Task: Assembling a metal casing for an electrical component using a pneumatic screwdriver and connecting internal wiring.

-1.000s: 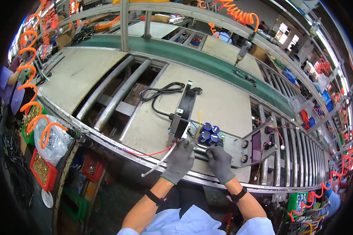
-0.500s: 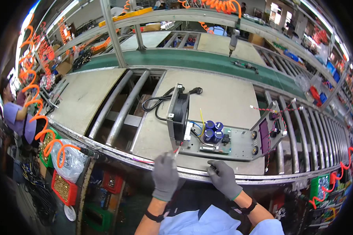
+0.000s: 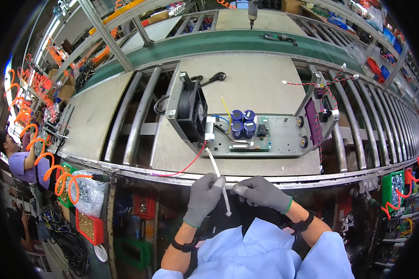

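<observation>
In my gloved left hand (image 3: 205, 197) a white cable (image 3: 213, 162) is pinched between thumb and fingers. It runs from the metal chassis (image 3: 279, 135) past the table edge, and its end hangs below the hand. My gloved right hand (image 3: 263, 193) is closed beside it, fingertips pressed together close to the cable; what they hold, if anything, is hidden. On the chassis sit a black fan (image 3: 191, 109) at the left, several blue capacitors (image 3: 243, 123) on a green circuit board (image 3: 261, 143), and a purple panel (image 3: 312, 123) at the right. A red wire (image 3: 191, 162) trails left from the chassis.
Metal rollers (image 3: 358, 125) flank the pale board (image 3: 251, 79) under the chassis. Behind runs a green belt (image 3: 209, 42) with a hanging screwdriver (image 3: 252, 14) over it. Red parts bins (image 3: 89, 228) and an orange coiled hose (image 3: 56, 174) are at left, near another person (image 3: 25, 153).
The view has shifted, so the bench sits higher and further left. My left hand has closed on the white cable, and my right hand has come closer to it with fingers pressed together.
</observation>
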A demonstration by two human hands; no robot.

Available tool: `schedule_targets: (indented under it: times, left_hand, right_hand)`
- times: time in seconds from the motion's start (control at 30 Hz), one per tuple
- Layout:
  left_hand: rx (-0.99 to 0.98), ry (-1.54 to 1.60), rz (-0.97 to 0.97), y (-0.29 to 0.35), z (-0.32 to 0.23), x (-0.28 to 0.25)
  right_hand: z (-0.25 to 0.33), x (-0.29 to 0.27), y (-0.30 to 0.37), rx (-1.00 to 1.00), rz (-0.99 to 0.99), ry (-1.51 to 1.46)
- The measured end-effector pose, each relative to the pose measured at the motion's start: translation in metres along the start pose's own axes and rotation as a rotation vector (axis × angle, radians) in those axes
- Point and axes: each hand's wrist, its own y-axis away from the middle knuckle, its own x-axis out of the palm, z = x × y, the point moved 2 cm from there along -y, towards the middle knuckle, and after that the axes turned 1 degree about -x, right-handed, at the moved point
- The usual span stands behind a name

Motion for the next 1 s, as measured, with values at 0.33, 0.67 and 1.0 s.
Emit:
schedule_targets:
  times: [0.33, 0.67, 1.0]
  left_hand:
    - [-0.186, 0.44, 0.074, -0.023, -0.041, 0.038]
    - [0.416, 0.12, -0.322, -0.06, -0.021, 0.058]
    - [0.521, -0.013, -0.299, -0.064, 0.004, 0.06]
  right_hand:
    - [-0.006, -0.019, 0.033, -0.136, -0.063, 0.426]
    - [0.035, -0.085, 0.005, -0.133, -0.536, 0.117]
    - [0.044, -0.088, -0.042, -0.094, -0.501, 0.087]
